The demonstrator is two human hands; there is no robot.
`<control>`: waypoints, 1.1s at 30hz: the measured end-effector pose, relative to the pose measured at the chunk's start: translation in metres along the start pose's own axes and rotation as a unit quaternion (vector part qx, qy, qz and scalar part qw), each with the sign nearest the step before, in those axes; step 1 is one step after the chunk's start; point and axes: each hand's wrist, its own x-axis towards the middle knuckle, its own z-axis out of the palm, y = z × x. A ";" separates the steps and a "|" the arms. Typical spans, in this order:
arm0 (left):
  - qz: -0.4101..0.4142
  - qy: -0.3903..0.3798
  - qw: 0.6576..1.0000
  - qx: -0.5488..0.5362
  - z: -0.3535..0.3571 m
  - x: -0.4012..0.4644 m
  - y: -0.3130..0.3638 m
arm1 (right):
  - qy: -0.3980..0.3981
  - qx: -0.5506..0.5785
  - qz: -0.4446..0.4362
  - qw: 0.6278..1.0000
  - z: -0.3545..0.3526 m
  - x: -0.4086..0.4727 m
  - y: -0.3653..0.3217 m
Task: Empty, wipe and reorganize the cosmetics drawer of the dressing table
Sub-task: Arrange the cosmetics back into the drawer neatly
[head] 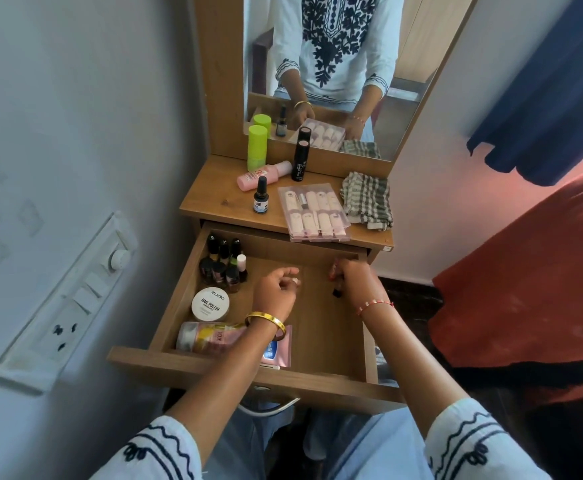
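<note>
— How far along is the reorganizing?
— Nail polish bottles [222, 265] stand in the drawer's [248, 370] far-left corner; right hand [352, 280] grips a small bottle [335, 284], left hand [278, 289] loosely curled, empty.
— What's left?
— Items, checked cloth [368, 200] still on the surface [214, 199]; drawer's right half open.

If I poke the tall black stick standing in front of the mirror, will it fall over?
Probably, yes. The tall black stick stands upright on a narrow base on the dressing table top, so a poke near its top would likely tip it. It looks round, so once down it may roll, perhaps towards the lying pink bottle beside it.
</note>
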 end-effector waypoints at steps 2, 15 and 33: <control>-0.003 0.002 1.000 -0.006 0.000 0.000 0.000 | -0.007 0.035 0.035 0.999 -0.002 0.002 -0.007; -0.005 -0.006 1.000 -0.008 -0.001 -0.002 0.000 | 0.091 -0.141 -0.127 0.978 0.008 0.002 0.005; -0.005 0.003 1.000 -0.013 -0.004 -0.008 0.005 | 0.193 -0.097 -0.184 0.959 0.015 -0.022 0.018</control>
